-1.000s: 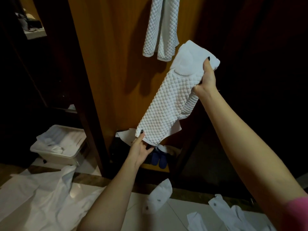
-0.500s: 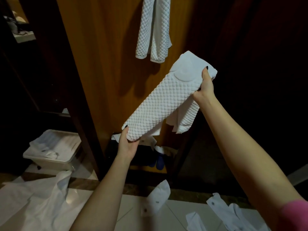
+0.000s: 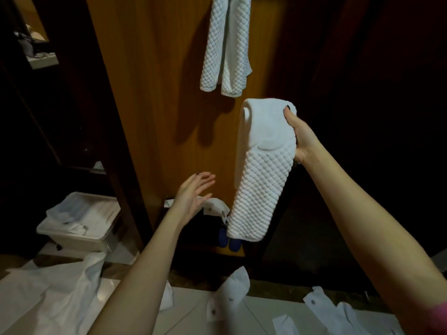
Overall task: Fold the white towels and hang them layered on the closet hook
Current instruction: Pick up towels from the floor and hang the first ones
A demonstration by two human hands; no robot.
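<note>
- Head view: R hand (image 3: 303,139) grips the top end of the folded towel (image 3: 263,170), thumb on the near face, other fingers hidden behind the cloth.
- L hand (image 3: 193,197) holds nothing; fingers straight and spread, palm turned toward the towel.
- Towel vs hands: it hangs down from the R hand in a long narrow fold w/ its bottom end free. The L hand is to the left of its lower half, near but apart.
- Risk 1: only one hand pinches the top, so the layers could slide and the fold open, prob. from the free bottom end. Bringing the L hand under or against it would steady it.
- Risk 2: the hung towel (image 3: 226,49) is already up on the wooden closet panel (image 3: 157,93), just above and left of the held one. The hook is out of frame, so can't tell how much room is left. Pushing a second layer on could knock the first off or bunch it.
- Risk 3: a drop would land it among the blue slippers (image 3: 229,240) and the white shirts (image 3: 48,298) on the floor, so a refold.
- Further out: plastic bin (image 3: 79,233) w/ white cloth, low left.
</note>
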